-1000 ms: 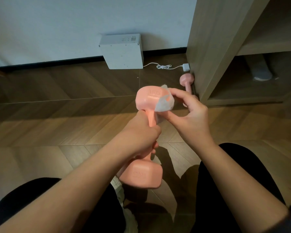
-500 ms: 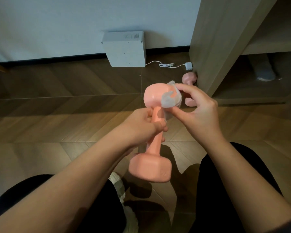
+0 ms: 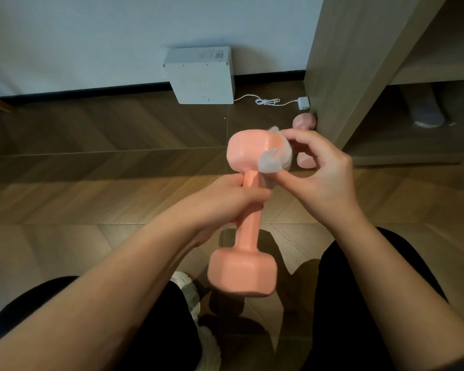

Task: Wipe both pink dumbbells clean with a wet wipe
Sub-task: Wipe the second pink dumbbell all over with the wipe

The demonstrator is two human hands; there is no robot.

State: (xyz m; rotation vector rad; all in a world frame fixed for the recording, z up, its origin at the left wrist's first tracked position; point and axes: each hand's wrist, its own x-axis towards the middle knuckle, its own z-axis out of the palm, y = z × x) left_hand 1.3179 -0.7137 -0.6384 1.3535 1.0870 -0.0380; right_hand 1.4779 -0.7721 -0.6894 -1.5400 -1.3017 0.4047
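My left hand [image 3: 225, 204] grips the handle of a pink dumbbell [image 3: 247, 218], held roughly upright above the floor. Its upper head is at centre and its lower head hangs near my knees. My right hand [image 3: 322, 178] pinches a white wet wipe [image 3: 275, 158] between thumb and fingers, pressed against the right side of the upper head. The second pink dumbbell [image 3: 304, 123] lies on the floor against the wooden cabinet, partly hidden behind my right hand.
A wooden cabinet [image 3: 346, 76] with open shelves stands at the right. A white box [image 3: 201, 76] leans on the wall, with a white cable and plug [image 3: 303, 103] beside it. My legs in black trousers and a white shoe [image 3: 190, 295] fill the foreground.
The held dumbbell has tipped more upright and its lower head has swung down and right. My right hand stays on the upper head with the wipe, which has shifted slightly over it.
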